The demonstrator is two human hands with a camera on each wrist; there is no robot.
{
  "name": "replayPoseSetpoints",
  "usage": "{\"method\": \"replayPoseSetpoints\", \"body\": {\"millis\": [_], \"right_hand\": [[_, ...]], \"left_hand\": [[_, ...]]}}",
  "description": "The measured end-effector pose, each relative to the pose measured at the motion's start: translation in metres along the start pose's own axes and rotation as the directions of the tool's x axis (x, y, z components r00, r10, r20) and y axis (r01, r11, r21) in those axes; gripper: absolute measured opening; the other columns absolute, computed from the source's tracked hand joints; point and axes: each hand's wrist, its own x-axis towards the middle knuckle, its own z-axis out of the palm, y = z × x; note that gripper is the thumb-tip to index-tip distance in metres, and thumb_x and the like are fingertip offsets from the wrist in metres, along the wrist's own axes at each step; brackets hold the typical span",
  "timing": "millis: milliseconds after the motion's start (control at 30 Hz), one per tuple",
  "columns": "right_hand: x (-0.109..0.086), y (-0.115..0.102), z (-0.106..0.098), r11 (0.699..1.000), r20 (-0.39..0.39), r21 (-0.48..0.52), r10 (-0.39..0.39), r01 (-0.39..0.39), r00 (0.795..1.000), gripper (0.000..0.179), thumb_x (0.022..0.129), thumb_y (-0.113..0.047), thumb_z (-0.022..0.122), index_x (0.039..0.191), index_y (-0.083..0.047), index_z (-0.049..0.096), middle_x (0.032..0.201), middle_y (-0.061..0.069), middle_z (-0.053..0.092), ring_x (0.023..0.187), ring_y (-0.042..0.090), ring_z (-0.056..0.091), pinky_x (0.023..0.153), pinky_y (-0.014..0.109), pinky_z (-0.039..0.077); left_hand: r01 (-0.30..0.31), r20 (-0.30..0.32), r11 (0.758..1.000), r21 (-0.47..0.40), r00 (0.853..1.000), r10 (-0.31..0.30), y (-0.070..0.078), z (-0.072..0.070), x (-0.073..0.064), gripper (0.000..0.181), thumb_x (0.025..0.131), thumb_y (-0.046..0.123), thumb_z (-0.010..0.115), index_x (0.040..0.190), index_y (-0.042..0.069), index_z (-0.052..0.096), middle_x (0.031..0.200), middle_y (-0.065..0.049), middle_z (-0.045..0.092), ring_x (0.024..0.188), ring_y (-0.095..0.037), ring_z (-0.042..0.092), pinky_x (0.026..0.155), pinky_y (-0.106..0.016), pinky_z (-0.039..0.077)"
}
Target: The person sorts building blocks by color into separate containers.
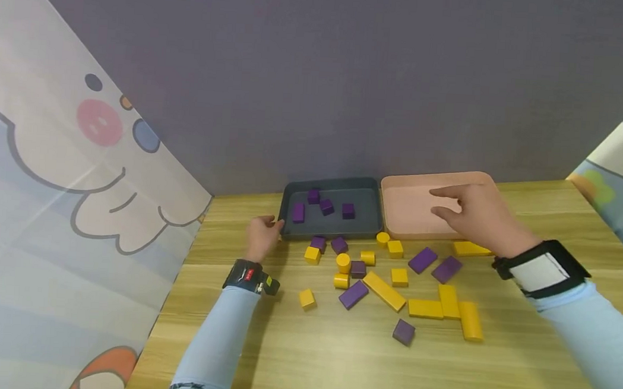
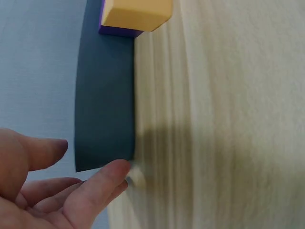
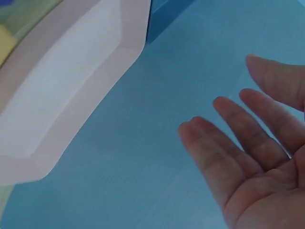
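Observation:
My left hand (image 1: 262,239) is at the near left corner of a dark blue-grey tray (image 1: 332,230). In the left wrist view a fingertip lies against or very near the tray's corner, and the thumb stands apart from it; nothing is gripped. Several purple blocks, among them a cube (image 1: 348,211) and an oblong block (image 1: 298,212), lie inside this tray. Over the right part of a pink tray (image 1: 404,206) hovers my right hand (image 1: 481,220), thumb and fingers spread apart and holding nothing. The right wrist view shows the pink tray's inside bare where visible.
Yellow and purple blocks lie scattered on the wooden table (image 1: 323,356) before the trays, including a long yellow block (image 1: 384,291), a yellow half-round block (image 1: 471,321) and a purple cube (image 1: 403,331). A grey wall (image 1: 350,90) rises behind both trays.

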Motion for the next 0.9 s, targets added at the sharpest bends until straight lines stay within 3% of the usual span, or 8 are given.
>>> {"method": "replayPoseSetpoints", "body": {"millis": [133, 267, 400, 467, 600, 733, 800, 900], "right_hand": [[-0.026, 0.017, -0.008, 0.987, 0.066, 0.049, 0.15, -0.153, 0.986, 0.045, 0.098, -0.024, 0.07, 0.134, 0.001, 0.064, 0.051, -0.002, 0.038, 0.044, 0.013, 0.029, 0.043, 0.027, 0.028], [-0.044, 0.036, -0.013, 0.972, 0.039, 0.036, 0.232, -0.233, 0.972, 0.048, 0.097, -0.025, 0.07, 0.134, 0.004, 0.063, 0.051, -0.002, 0.034, 0.043, 0.015, 0.029, 0.043, 0.03, 0.027], [-0.06, 0.054, -0.014, 0.961, 0.01, 0.016, 0.274, -0.275, 0.962, 0.05, 0.095, -0.026, 0.071, 0.129, 0.011, 0.063, 0.049, 0.0, 0.036, 0.041, 0.017, 0.029, 0.042, 0.03, 0.025], [-0.068, 0.062, -0.011, 0.952, 0.012, -0.006, 0.307, -0.307, 0.952, 0.054, 0.095, -0.029, 0.072, 0.125, 0.015, 0.063, 0.05, 0.004, 0.048, 0.043, 0.019, 0.038, 0.042, 0.03, 0.03], [-0.084, 0.074, -0.001, 0.902, 0.11, -0.068, 0.432, -0.427, 0.895, 0.079, 0.093, -0.048, 0.069, 0.124, 0.024, 0.057, 0.08, 0.036, 0.068, 0.058, 0.034, 0.059, 0.049, 0.039, 0.049], [-0.094, 0.08, 0.012, 0.856, 0.213, -0.126, 0.518, -0.502, 0.829, 0.104, 0.089, -0.067, 0.065, 0.13, 0.027, 0.048, 0.094, 0.042, 0.066, 0.072, 0.047, 0.062, 0.057, 0.05, 0.054], [-0.096, 0.081, 0.017, 0.85, 0.227, -0.126, 0.527, -0.512, 0.819, 0.107, 0.087, -0.069, 0.066, 0.131, 0.027, 0.046, 0.088, 0.038, 0.067, 0.077, 0.05, 0.061, 0.06, 0.053, 0.055], [-0.098, 0.08, 0.026, 0.849, 0.235, -0.115, 0.528, -0.516, 0.816, 0.106, 0.087, -0.068, 0.067, 0.137, 0.023, 0.044, 0.097, 0.042, 0.065, 0.088, 0.057, 0.058, 0.069, 0.061, 0.054]], "left_hand": [[-0.017, -0.037, 0.996, 0.086, 0.999, 0.02, -0.002, 0.002, -0.003, 0.036, 0.099, 0.017, 0.065, 0.125, -0.008, 0.068, 0.117, -0.026, 0.073, 0.093, -0.034, 0.076, 0.077, -0.039, 0.063], [-0.048, -0.063, 0.992, 0.115, 0.996, 0.055, -0.004, 0.0, -0.004, 0.029, 0.098, 0.012, 0.064, 0.118, -0.007, 0.072, 0.116, -0.025, 0.074, 0.102, -0.036, 0.074, 0.087, -0.045, 0.06], [-0.037, -0.073, 0.996, 0.08, 0.996, 0.043, -0.007, -0.004, -0.007, 0.027, 0.099, 0.008, 0.062, 0.118, -0.009, 0.071, 0.112, -0.028, 0.074, 0.084, -0.034, 0.076, 0.072, -0.039, 0.062], [-0.021, -0.071, 0.998, 0.063, 0.997, 0.025, -0.007, -0.006, -0.008, 0.028, 0.099, 0.008, 0.062, 0.118, -0.009, 0.071, 0.11, -0.029, 0.074, 0.072, -0.028, 0.075, 0.063, -0.032, 0.061], [0.009, -0.077, 0.998, 0.059, 0.997, -0.004, -0.007, -0.008, -0.008, 0.028, 0.099, 0.009, 0.062, 0.119, -0.007, 0.072, 0.108, -0.027, 0.075, 0.066, -0.019, 0.071, 0.056, -0.024, 0.057], [0.009, -0.102, 0.998, 0.067, 0.995, -0.002, -0.005, -0.007, -0.009, 0.026, 0.098, 0.009, 0.062, 0.116, -0.006, 0.074, 0.107, -0.025, 0.076, 0.073, -0.025, 0.074, 0.059, -0.026, 0.058], [0.007, -0.112, 0.997, 0.071, 0.994, 0.001, -0.003, -0.006, -0.01, 0.026, 0.097, 0.009, 0.063, 0.115, -0.006, 0.074, 0.107, -0.025, 0.076, 0.078, -0.029, 0.075, 0.062, -0.028, 0.059], [0.008, -0.117, 0.997, 0.079, 0.993, 0.001, -0.003, -0.004, -0.01, 0.026, 0.097, 0.009, 0.063, 0.115, -0.007, 0.074, 0.108, -0.026, 0.075, 0.084, -0.033, 0.075, 0.067, -0.032, 0.061]]}}
